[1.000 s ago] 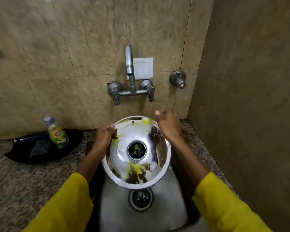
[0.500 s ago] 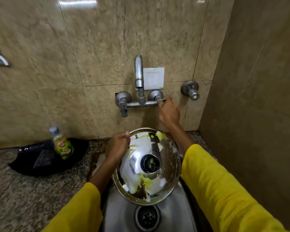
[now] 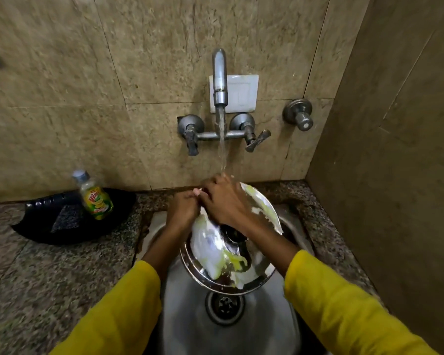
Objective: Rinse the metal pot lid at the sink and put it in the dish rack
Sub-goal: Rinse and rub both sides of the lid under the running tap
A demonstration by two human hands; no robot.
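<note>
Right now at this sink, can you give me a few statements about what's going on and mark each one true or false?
1. Water is running from the tap. True.
2. The pot lid is already clean. False: white foam and yellow residue still cover it.
3. Both the left hand and the right hand are on the lid. True.
4. The dish soap bottle lies inside the sink. False: it stands on the counter, to the left.
5. The lid sits in a dish rack. False: it is held over the sink, and no rack is in view.
</note>
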